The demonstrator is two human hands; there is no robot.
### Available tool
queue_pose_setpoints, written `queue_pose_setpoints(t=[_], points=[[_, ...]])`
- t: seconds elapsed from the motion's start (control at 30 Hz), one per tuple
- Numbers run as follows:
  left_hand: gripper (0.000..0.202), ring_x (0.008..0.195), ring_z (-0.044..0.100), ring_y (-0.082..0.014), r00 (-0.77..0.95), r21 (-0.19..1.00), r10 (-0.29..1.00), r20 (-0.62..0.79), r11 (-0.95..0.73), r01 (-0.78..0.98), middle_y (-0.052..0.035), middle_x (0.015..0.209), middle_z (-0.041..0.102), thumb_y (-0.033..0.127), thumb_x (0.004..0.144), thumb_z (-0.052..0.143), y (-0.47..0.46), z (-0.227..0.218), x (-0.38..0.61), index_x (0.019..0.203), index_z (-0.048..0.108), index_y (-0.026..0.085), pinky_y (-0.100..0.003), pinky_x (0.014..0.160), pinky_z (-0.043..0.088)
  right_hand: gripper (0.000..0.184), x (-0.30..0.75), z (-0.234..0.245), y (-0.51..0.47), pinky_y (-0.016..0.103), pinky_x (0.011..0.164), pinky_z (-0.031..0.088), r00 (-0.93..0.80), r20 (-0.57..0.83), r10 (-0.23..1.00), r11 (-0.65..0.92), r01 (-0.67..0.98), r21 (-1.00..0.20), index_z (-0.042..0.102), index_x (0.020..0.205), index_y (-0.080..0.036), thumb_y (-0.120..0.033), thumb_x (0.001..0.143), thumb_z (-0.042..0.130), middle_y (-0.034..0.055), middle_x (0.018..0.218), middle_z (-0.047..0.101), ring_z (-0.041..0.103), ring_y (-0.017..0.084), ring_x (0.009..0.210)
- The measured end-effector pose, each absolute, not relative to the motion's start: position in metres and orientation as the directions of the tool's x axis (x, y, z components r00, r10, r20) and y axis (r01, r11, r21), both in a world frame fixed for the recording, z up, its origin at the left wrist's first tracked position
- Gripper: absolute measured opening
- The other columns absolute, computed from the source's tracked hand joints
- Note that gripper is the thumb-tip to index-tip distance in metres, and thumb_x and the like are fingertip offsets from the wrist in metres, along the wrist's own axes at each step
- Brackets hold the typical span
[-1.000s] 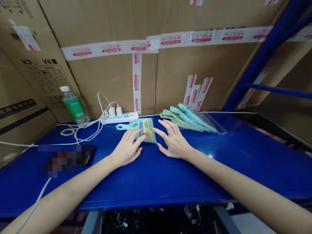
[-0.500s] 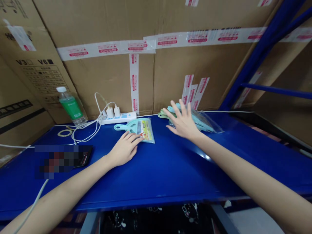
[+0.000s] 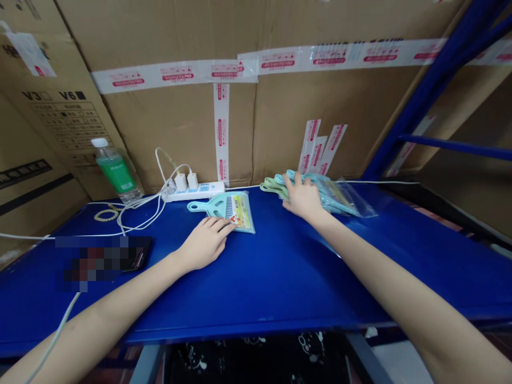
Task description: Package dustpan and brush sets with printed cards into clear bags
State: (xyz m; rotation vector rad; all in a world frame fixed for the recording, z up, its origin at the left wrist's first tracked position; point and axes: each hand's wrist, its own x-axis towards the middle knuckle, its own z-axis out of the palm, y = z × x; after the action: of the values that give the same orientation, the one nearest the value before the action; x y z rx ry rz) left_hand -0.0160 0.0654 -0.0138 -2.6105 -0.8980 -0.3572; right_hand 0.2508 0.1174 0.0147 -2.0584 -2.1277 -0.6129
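Observation:
A light-blue dustpan and brush set (image 3: 218,206) lies in a clear bag with a colourful card, its handle pointing left. My left hand (image 3: 206,242) rests on the table at the bag's near edge, fingers loosely stretched out and fingertips touching the bag's lower part. To the right is a pile of bagged dustpan and brush sets (image 3: 334,200) in light blue, with green handles (image 3: 274,186) sticking out at the left. My right hand (image 3: 303,198) is on that pile, fingers bent over the blue handles and thumb at the near side. Its palm side is hidden.
Behind the blue table (image 3: 256,288) stand cardboard boxes (image 3: 172,122). A white power strip (image 3: 214,188) with chargers and cables (image 3: 140,221) lies at the back. At the left are a green-labelled bottle (image 3: 118,173), a hair tie (image 3: 106,215) and a dark, partly blurred device (image 3: 138,256). A blue frame post (image 3: 416,106) rises right.
My right hand has come down onto the pile, and its spread fingers have bent over the handles. My left hand has stayed by the single set.

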Motion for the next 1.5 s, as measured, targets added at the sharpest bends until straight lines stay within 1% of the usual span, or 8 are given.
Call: queue_pose_setpoints(t=[0.13, 0.27, 0.4, 0.67, 0.9, 1.07, 1.3, 1.5], points=[[0.036, 0.103, 0.057, -0.0242, 0.767, -0.266, 0.544, 0.342, -0.726, 0.634, -0.01, 0.114, 0.063, 0.012, 0.087, 0.042, 0.065, -0.013, -0.015, 0.12, 0.055, 0.016, -0.038, 0.087, 0.046, 0.062, 0.25, 0.014, 0.117, 0.049, 0.075, 0.043, -0.099, 0.37, 0.924, 0.019, 0.977, 0.213, 0.033, 0.137, -0.011, -0.021, 0.079, 0.049, 0.0288, 0.138, 0.038, 0.05, 0.043, 0.105], [0.036, 0.102, 0.058, -0.0238, 0.764, -0.281, 0.552, 0.335, -0.716, 0.639, -0.0097, 0.114, 0.063, 0.012, 0.086, 0.042, 0.064, -0.013, -0.014, 0.119, 0.055, 0.017, -0.038, 0.086, 0.046, 0.063, 0.253, 0.011, 0.123, 0.051, 0.076, 0.043, -0.051, 0.408, 0.911, -0.023, 0.985, 0.173, 0.034, 0.136, -0.01, -0.037, 0.082, 0.051, 0.0292, 0.135, 0.04, 0.052, 0.043, 0.103], [0.035, 0.101, 0.058, -0.0238, 0.769, -0.292, 0.548, 0.329, -0.715, 0.635, -0.0098, 0.114, 0.063, 0.013, 0.087, 0.042, 0.064, -0.012, -0.014, 0.119, 0.055, 0.016, -0.038, 0.086, 0.046, 0.069, 0.249, 0.011, 0.131, 0.053, 0.076, 0.043, -0.007, 0.44, 0.898, -0.09, 0.976, 0.199, 0.04, 0.132, -0.011, -0.05, 0.078, 0.057, 0.0296, 0.138, 0.037, 0.05, 0.046, 0.105], [0.031, 0.093, 0.061, -0.0226, 0.752, -0.324, 0.551, 0.361, -0.682, 0.655, -0.0083, 0.107, 0.066, 0.013, 0.086, 0.045, 0.063, -0.011, -0.013, 0.114, 0.058, 0.016, -0.035, 0.079, 0.048, 0.059, 0.231, 0.02, 0.131, 0.053, 0.078, 0.043, 0.026, 0.355, 0.934, -0.11, 0.97, 0.218, 0.043, 0.132, -0.006, -0.021, 0.076, 0.058, 0.0299, 0.143, 0.031, 0.048, 0.047, 0.111], [0.018, 0.075, 0.064, -0.0205, 0.753, -0.43, 0.581, 0.308, -0.621, 0.655, -0.0052, 0.093, 0.068, 0.022, 0.089, 0.051, 0.065, -0.009, -0.013, 0.102, 0.062, 0.019, -0.033, 0.066, 0.048, 0.054, 0.232, 0.02, 0.126, 0.052, 0.075, 0.044, -0.053, 0.341, 0.939, -0.045, 0.96, 0.275, 0.043, 0.13, -0.003, -0.016, 0.078, 0.049, 0.0309, 0.134, 0.04, 0.049, 0.048, 0.108], [0.016, 0.068, 0.065, -0.0187, 0.745, -0.451, 0.619, 0.247, -0.607, 0.654, -0.0057, 0.084, 0.067, 0.02, 0.09, 0.05, 0.063, -0.006, -0.013, 0.097, 0.064, 0.017, -0.031, 0.063, 0.048, 0.053, 0.232, 0.021, 0.125, 0.048, 0.073, 0.045, -0.053, 0.337, 0.94, -0.047, 0.959, 0.281, 0.044, 0.129, -0.004, -0.016, 0.078, 0.049, 0.0295, 0.134, 0.041, 0.05, 0.044, 0.106], [0.02, 0.067, 0.066, -0.0203, 0.685, -0.436, 0.712, 0.157, -0.572, 0.695, -0.0066, 0.083, 0.067, 0.016, 0.091, 0.044, 0.053, 0.004, -0.008, 0.093, 0.064, 0.015, -0.032, 0.062, 0.05, 0.057, 0.23, 0.022, 0.13, 0.045, 0.075, 0.045, 0.027, 0.361, 0.932, -0.144, 0.943, 0.299, 0.043, 0.13, -0.006, -0.031, 0.081, 0.055, 0.0262, 0.134, 0.043, 0.051, 0.04, 0.106], [0.022, 0.071, 0.067, -0.0229, 0.604, -0.438, 0.793, 0.078, -0.517, 0.736, -0.01, 0.087, 0.067, 0.013, 0.09, 0.043, 0.045, 0.012, -0.006, 0.097, 0.063, 0.011, -0.033, 0.06, 0.052, 0.045, 0.226, 0.02, 0.136, 0.045, 0.074, 0.044, 0.008, 0.373, 0.928, -0.131, 0.943, 0.305, 0.048, 0.125, -0.007, -0.019, 0.082, 0.048, 0.0253, 0.131, 0.045, 0.052, 0.04, 0.105]])
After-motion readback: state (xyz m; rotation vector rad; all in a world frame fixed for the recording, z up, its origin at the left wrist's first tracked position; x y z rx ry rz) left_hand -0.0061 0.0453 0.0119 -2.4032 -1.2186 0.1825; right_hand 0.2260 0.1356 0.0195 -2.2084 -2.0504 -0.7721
